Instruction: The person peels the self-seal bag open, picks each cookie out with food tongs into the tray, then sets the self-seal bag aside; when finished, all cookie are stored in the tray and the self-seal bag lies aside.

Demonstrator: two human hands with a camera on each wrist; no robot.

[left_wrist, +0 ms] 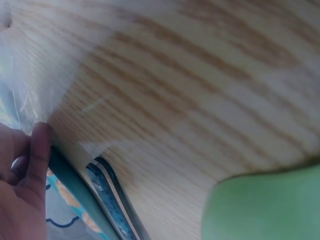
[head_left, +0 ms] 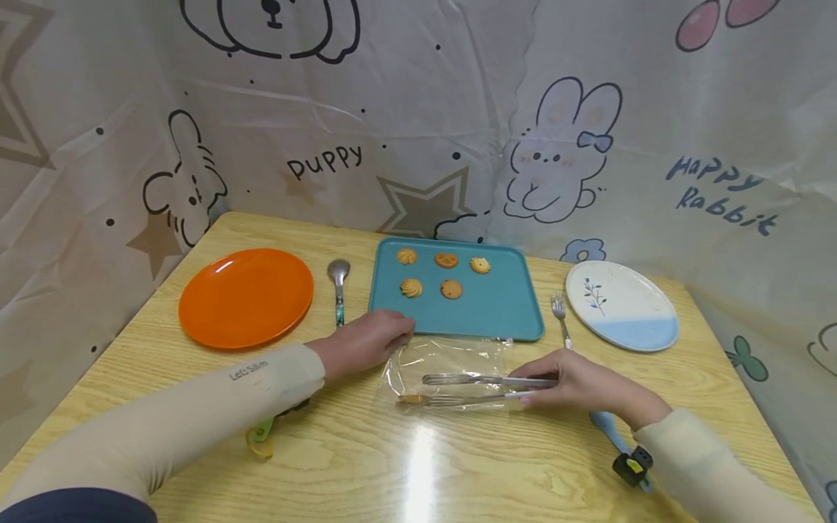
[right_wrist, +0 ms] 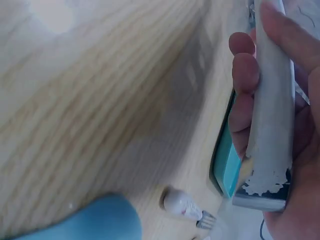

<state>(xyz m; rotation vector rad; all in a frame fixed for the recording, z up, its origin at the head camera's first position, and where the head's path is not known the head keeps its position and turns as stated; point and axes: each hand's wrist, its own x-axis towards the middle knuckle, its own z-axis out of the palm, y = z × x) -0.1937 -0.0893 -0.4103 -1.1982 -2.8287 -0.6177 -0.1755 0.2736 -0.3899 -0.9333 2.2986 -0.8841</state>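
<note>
My left hand [head_left: 369,341] pinches the left edge of a clear plastic bag [head_left: 451,356] lying on the table in front of the tray. In the left wrist view, the thumb and fingers of that left hand [left_wrist: 25,175] meet at the bag's edge. My right hand [head_left: 569,385] grips metal tongs [head_left: 484,379], which point left across the bag. A small golden cookie [head_left: 412,399] is at the tip of the tongs' nearer arm; I cannot tell whether it is pinched. The tongs' flat metal handle [right_wrist: 272,100] lies across the palm in the right wrist view.
Several cookies [head_left: 410,288] lie on a teal tray [head_left: 484,316] behind the bag. An orange plate [head_left: 245,298] and a spoon [head_left: 338,280] are to its left. To its right are a fork [head_left: 559,312] and a white-and-blue plate [head_left: 628,309]. A patterned curtain [head_left: 418,131] hangs behind.
</note>
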